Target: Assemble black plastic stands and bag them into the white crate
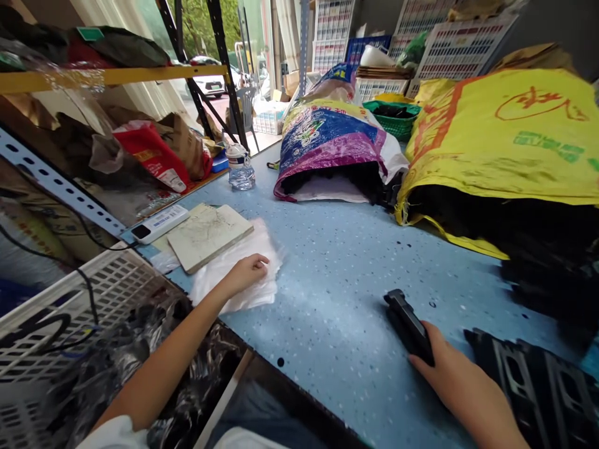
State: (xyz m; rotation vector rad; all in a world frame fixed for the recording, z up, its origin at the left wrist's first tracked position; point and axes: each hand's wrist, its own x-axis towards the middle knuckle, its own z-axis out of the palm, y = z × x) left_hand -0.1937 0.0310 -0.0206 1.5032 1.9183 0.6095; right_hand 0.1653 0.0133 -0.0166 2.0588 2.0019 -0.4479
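My right hand [452,368] grips a long black plastic part [409,327] at its near end, with the far end pointing away over the blue table [327,268]. More black plastic parts [533,380] of a similar look lie to the right of that hand. On the left, my left hand [248,272] is over a stack of thin white plastic bags [255,296], its fingers curled in and closed. Whether a bag is pinched between them cannot be made out. A worn notebook-like pad [210,236] rests on the stack's back left part.
A yellow sack [505,131] and a blue-purple sack [327,137] lie open, black parts inside. A water bottle [241,168] and a white power strip [160,223] are at the left. A white basket [107,287] with clear plastic stands below the table edge; shelving [112,78] rises behind.
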